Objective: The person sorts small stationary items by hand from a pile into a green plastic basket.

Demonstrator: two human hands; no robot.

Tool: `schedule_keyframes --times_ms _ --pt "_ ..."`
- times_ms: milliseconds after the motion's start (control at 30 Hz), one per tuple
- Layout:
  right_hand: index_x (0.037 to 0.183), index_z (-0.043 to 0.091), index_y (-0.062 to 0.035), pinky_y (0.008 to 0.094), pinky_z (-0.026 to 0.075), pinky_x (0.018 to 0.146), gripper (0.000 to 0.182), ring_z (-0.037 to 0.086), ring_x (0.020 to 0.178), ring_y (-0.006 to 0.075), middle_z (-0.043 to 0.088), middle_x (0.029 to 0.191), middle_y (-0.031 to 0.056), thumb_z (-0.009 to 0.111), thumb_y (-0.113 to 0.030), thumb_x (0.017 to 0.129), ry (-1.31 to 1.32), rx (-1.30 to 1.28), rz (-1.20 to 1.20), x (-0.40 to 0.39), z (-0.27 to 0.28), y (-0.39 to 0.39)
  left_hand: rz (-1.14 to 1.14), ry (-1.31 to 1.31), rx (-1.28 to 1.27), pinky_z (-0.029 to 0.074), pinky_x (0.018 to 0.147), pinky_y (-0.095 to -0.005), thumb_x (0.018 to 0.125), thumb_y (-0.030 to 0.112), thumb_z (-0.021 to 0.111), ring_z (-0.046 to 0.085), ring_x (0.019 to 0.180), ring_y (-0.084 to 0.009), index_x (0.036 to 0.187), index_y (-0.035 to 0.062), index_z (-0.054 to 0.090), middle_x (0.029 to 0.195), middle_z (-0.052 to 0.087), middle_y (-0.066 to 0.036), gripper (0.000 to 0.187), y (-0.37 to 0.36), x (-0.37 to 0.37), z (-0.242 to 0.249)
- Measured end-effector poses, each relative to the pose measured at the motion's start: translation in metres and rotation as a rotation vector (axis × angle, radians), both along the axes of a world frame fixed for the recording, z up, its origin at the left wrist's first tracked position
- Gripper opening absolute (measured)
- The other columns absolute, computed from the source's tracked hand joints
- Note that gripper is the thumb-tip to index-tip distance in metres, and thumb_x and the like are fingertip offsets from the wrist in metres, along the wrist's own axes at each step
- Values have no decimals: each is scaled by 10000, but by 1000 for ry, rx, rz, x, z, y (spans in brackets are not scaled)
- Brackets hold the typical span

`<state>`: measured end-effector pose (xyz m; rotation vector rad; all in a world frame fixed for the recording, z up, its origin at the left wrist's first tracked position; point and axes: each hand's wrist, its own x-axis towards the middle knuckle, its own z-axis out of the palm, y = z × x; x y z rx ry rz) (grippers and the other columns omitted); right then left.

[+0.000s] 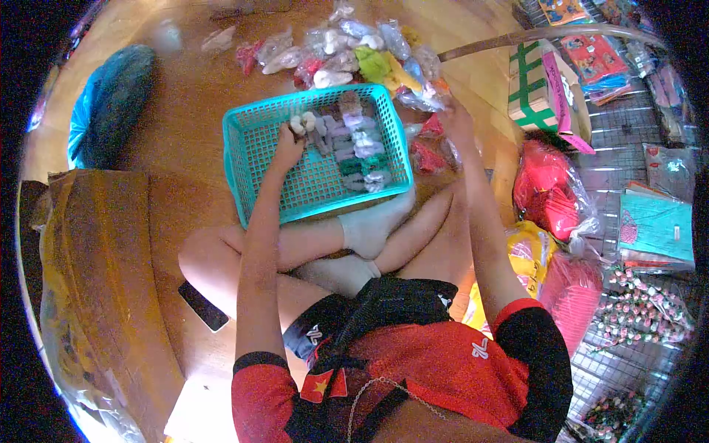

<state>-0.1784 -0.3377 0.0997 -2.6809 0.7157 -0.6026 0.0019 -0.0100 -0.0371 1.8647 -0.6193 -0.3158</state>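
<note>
The left hand point(289, 150) pinches a pale bundle point(301, 123) in the turquoise basket point(303, 187), beside packed rows point(363, 148); arranging seems under way. The right hand point(456, 123) is at the loose pile point(374, 66); I can't tell its grip. Neat placement calls for careful alignment before letting go.

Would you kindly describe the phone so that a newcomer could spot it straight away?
Find the big brown cardboard at the seated person's left. Between it and the bent left leg, the phone lies on the wooden floor. Its dark, flat, oblong face stands out from both.
</note>
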Motion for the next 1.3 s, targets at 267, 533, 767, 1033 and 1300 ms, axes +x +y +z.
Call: schedule_keyframes --times_ms 267,533,767,1033,1300 --pt "1192 393 -101 416 406 809 578 536 911 330 555 995 178 620 -322 709 179 -433 130 80 17 57 9 44 2 403 822 -387 711 11 543 495 969 -343 1025 -42 340 1000 477 -225 378 3 -2 7" --pt "1132 417 -1 376 451 741 455 572 835 292 572 915 206 588 -139 733 49 -207 116 84 12 44 86 93 -105 447 728 -329 701 11 472 559 798 -214 973 -24 507 878 585 -130 277 12 4 8" --pt "1103 434 3 316 439 764 422 547 856 202 557 966 121 604 -57 722 -300 562 -9 44 33 114 14 163 -70 451 700 -314 708 194 531 595 739 -208 882 2 613 791 625 -137 272 18 24 6" --pt "1062 487 -40 291 435 758 340 546 887 143 574 946 72 568 -46 732 39 832 159 21 -47 194 46 10 38 444 764 -361 694 227 572 580 847 -275 917 20 598 916 606 -151 305 15 24 -7" --pt "1034 412 23 427 468 678 346 563 779 390 566 855 258 523 -104 732 396 260 252 17 -45 225 65 28 65 440 779 -361 696 217 571 577 866 -281 909 25 597 918 606 -146 288 17 21 2"
